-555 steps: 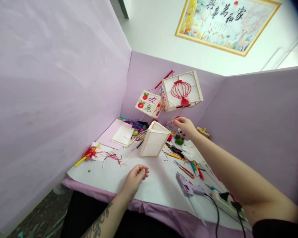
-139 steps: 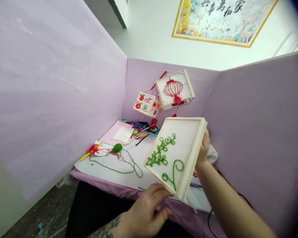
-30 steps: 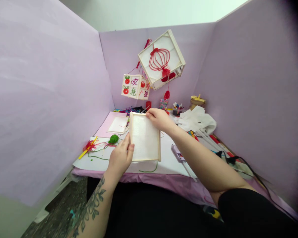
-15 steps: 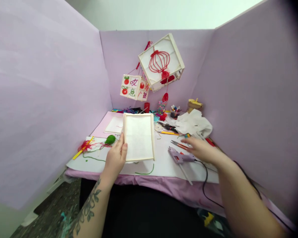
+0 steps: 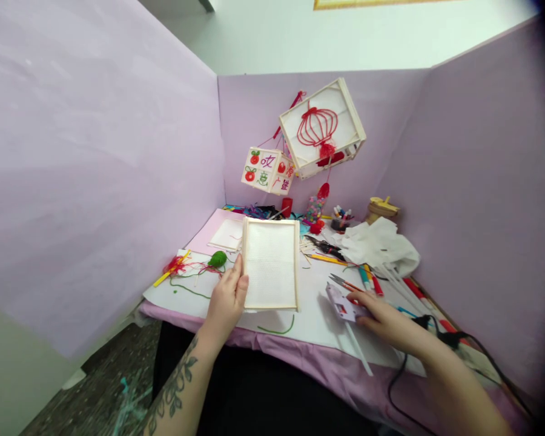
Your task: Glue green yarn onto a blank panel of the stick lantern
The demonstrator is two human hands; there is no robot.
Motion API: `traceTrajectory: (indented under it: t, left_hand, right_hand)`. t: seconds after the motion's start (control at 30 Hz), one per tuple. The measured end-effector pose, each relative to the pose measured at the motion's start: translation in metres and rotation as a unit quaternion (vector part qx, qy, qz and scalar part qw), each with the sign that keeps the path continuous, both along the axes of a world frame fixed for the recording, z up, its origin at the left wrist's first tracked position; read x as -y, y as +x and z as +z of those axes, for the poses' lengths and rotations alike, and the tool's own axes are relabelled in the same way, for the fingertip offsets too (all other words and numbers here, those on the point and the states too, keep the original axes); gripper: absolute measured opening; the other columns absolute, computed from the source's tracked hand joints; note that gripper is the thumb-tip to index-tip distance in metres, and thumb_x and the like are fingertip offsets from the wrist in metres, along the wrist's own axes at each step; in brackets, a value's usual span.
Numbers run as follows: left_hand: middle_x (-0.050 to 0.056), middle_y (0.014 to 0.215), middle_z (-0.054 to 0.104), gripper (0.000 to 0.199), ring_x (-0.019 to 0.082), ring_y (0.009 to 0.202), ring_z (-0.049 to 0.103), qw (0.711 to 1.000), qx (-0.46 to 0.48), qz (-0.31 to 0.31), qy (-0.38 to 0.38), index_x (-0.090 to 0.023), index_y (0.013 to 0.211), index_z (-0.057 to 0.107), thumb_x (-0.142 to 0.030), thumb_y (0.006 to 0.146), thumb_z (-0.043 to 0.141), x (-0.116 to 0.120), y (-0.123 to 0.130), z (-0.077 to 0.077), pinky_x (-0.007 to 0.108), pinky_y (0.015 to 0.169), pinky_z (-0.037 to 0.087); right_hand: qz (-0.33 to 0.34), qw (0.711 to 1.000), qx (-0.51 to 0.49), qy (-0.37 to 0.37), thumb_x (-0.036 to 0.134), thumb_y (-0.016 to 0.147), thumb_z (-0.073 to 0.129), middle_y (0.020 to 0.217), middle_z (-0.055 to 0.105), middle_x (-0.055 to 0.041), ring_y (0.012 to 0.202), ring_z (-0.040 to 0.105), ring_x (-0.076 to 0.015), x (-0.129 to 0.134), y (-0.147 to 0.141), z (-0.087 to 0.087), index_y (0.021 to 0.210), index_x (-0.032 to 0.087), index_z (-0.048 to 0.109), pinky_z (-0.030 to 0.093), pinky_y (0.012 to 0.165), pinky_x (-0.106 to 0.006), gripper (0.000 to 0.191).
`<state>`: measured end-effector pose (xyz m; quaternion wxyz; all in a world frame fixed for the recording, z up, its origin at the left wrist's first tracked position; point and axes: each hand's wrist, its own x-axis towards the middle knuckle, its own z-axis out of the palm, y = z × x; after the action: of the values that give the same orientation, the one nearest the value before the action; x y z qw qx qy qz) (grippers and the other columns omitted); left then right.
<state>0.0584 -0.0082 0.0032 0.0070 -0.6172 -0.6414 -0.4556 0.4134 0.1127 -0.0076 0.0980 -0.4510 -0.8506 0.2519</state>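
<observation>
My left hand [image 5: 227, 295] grips the left edge of a white panel framed in wooden sticks [image 5: 271, 265], thumb in front, and holds it up over the table. On the right, my right hand [image 5: 386, 321] has its fingers around the handle of a lilac hot glue gun [image 5: 338, 301], which lies on the white tabletop. A clear glue stick [image 5: 358, 349] juts from the gun towards the table's front edge. Just behind it lie scissors with orange handles [image 5: 346, 283]. A short green yarn piece [image 5: 281, 331] rests in front of the panel.
Two decorated lanterns, a large one [image 5: 320, 130] and a smaller one [image 5: 267, 171], hang at the back. Green yarn [image 5: 217, 260] and red threads [image 5: 176, 264] lie left. Pliers [image 5: 323, 246], crumpled white cloth [image 5: 379, 242] and markers [image 5: 367, 278] lie right. Lilac partitions [image 5: 118, 151] enclose the table.
My right hand has come down from above the scissors onto the glue gun's handle. My left hand still holds the panel. The whole view has shifted, so things appear further right and lower.
</observation>
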Motion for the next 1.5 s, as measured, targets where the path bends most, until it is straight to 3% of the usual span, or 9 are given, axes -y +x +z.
traceTrajectory:
  t: [0.1,0.2,0.3,0.37,0.5,0.67,0.77,1.03,1.5]
  left_hand:
    - [0.019,0.127,0.061,0.054,0.026,0.122,0.056,1.0,0.009,-0.005,0.003,-0.01,0.144,0.042,-0.04,0.1,0.031,0.0,0.002,0.0,0.039,0.1,0.046]
    - [0.02,0.129,0.06,0.055,0.027,0.123,0.055,1.0,0.018,-0.002,0.007,-0.008,0.145,0.04,-0.04,0.1,0.031,0.001,0.006,-0.001,0.041,0.1,0.046]
    - [0.019,0.128,0.061,0.055,0.026,0.12,0.057,1.0,0.027,0.008,0.01,-0.01,0.146,0.038,-0.039,0.1,0.032,0.002,0.011,-0.003,0.041,0.098,0.047]
    - [0.018,0.131,0.06,0.053,0.025,0.121,0.057,0.999,0.028,0.013,0.021,-0.012,0.147,0.038,-0.038,0.1,0.033,0.004,0.014,-0.005,0.039,0.098,0.048]
    - [0.018,0.132,0.059,0.052,0.024,0.123,0.056,0.999,0.016,0.016,0.044,-0.012,0.147,0.038,-0.036,0.1,0.032,0.006,0.017,-0.009,0.038,0.099,0.048]
    - [0.018,0.134,0.058,0.052,0.023,0.123,0.056,0.999,0.0,0.015,0.051,-0.013,0.148,0.036,-0.035,0.101,0.032,0.009,0.02,-0.012,0.037,0.1,0.048]
    - [0.019,0.13,0.06,0.053,0.025,0.122,0.057,0.998,-0.004,0.023,0.052,-0.011,0.147,0.036,-0.036,0.101,0.031,0.01,0.023,-0.015,0.037,0.097,0.049]
    - [0.017,0.121,0.064,0.053,0.023,0.112,0.062,0.998,-0.007,0.026,0.059,-0.013,0.148,0.035,-0.037,0.101,0.03,0.011,0.028,-0.017,0.035,0.091,0.053]
    - [0.018,0.115,0.066,0.054,0.024,0.105,0.064,0.998,-0.013,0.023,0.052,-0.009,0.146,0.037,-0.037,0.101,0.03,0.013,0.03,-0.016,0.036,0.089,0.053]
  right_hand:
    - [-0.033,0.982,-0.174,-0.058,0.043,0.08,0.059,0.126,0.06,-0.0141,0.117,0.055,-0.0326,0.012,0.009,0.011,0.123,0.025,0.055,0.043,0.101,-0.048,0.048]
    - [-0.058,0.92,-0.367,-0.126,0.055,0.074,0.068,0.107,0.063,-0.0109,0.093,0.062,-0.0286,0.03,-0.005,0.018,0.117,0.03,0.056,0.052,0.084,-0.046,0.051]
    - [-0.047,0.869,-0.477,-0.124,0.063,0.066,0.072,0.097,0.062,-0.0093,0.075,0.06,-0.0238,0.053,-0.041,0.022,0.108,0.03,0.059,0.053,0.067,-0.042,0.055]
    - [-0.043,0.873,-0.474,-0.107,0.067,0.071,0.065,0.088,0.062,-0.0078,0.068,0.059,-0.0221,0.07,-0.066,0.024,0.103,0.029,0.061,0.052,0.062,-0.04,0.05]
    - [-0.097,0.911,-0.396,-0.06,0.062,0.082,0.057,0.079,0.064,-0.006,0.071,0.06,-0.0219,0.092,-0.105,0.031,0.095,0.028,0.066,0.049,0.062,-0.036,0.037]
    - [-0.043,0.935,-0.351,0.02,0.051,0.081,0.061,0.076,0.059,-0.0022,0.061,0.054,-0.0167,0.091,-0.131,0.041,0.082,0.024,0.065,0.045,0.056,-0.03,0.028]
    - [-0.06,0.941,-0.33,0.047,0.043,0.08,0.063,0.069,0.053,0.0002,0.061,0.053,-0.016,0.088,-0.142,0.044,0.07,0.023,0.058,0.045,0.059,-0.03,0.024]
    - [-0.101,0.939,-0.326,0.049,0.036,0.076,0.064,0.062,0.047,0.0029,0.054,0.047,-0.0144,0.09,-0.159,0.05,0.062,0.024,0.046,0.042,0.052,-0.028,0.026]
    - [-0.107,0.938,-0.324,0.05,0.038,0.077,0.064,0.069,0.056,0.0004,0.061,0.055,-0.0172,0.086,-0.163,0.044,0.073,0.023,0.054,0.045,0.057,-0.031,0.019]
